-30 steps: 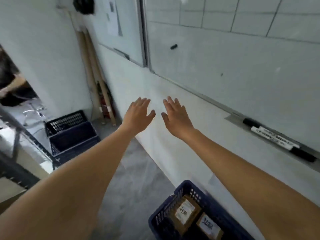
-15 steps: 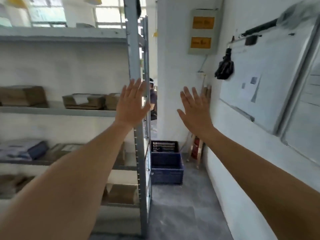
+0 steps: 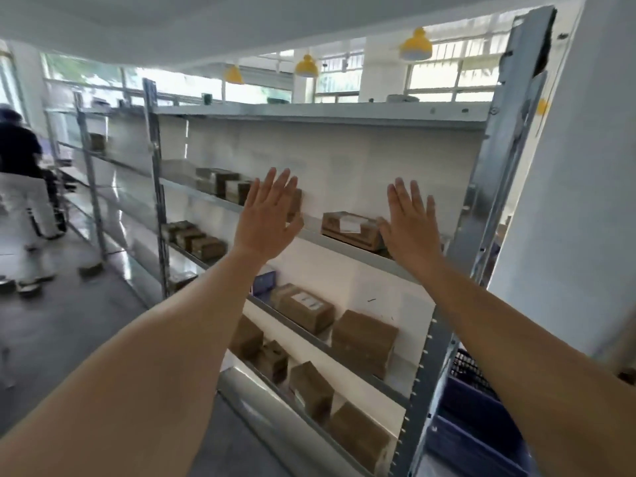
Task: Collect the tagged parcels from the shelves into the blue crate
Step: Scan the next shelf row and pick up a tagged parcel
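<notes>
Left hand and right hand raised, fingers straight, before metal shelves, tagged parcel between, blue crate lower right

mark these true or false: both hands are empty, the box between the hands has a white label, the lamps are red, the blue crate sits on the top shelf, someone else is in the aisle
1. Both hands are empty. True: the left hand and right hand are raised with straight fingers.
2. The box between the hands has a white label. True.
3. The hanging lamps are red. False: they are yellow.
4. The blue crate sits on the top shelf. False: it is low down, right of the shelving.
5. Another person is in the aisle. True, at far left.
</notes>
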`<state>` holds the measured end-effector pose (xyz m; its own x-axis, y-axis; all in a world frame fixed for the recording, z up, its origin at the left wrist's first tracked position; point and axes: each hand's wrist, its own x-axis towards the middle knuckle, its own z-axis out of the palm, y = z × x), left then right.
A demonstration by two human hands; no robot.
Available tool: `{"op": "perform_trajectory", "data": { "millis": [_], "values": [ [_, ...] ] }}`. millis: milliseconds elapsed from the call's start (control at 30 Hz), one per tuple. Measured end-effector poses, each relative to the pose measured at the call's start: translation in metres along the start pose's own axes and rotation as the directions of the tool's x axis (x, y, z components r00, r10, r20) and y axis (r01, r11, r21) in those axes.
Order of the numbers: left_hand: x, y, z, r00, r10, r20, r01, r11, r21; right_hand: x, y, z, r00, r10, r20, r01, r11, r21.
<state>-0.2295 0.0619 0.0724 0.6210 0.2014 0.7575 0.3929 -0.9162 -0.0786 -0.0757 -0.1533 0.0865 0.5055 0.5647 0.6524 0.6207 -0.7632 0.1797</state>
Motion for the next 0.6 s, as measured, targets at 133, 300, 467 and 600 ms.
{"op": "perform_trajectory", "data": {
  "millis": [133, 300, 467, 600],
  "values": [
    [0.005, -0.028, 0.013, 0.999, -0.045, -0.007, 0.046, 0.997, 0.061, 0.034, -0.033, 0.022, 0.998, -0.067, 0.003, 0.066, 0.996, 0.064],
    [0.011, -0.07, 0.042, 0.997, -0.081, 0.004, 0.079, 0.985, 0.151, 0.071, -0.073, 0.056, 0.992, -0.129, 0.001, 0.127, 0.983, 0.129],
    [0.031, -0.13, 0.076, 0.994, -0.106, 0.004, 0.104, 0.976, 0.19, 0.118, -0.119, 0.092, 0.989, -0.148, -0.025, 0.15, 0.975, 0.162],
    [0.057, -0.182, 0.101, 0.995, -0.093, 0.027, 0.086, 0.975, 0.207, 0.165, -0.154, 0.116, 0.989, -0.147, -0.015, 0.147, 0.967, 0.206]
  ]
}}
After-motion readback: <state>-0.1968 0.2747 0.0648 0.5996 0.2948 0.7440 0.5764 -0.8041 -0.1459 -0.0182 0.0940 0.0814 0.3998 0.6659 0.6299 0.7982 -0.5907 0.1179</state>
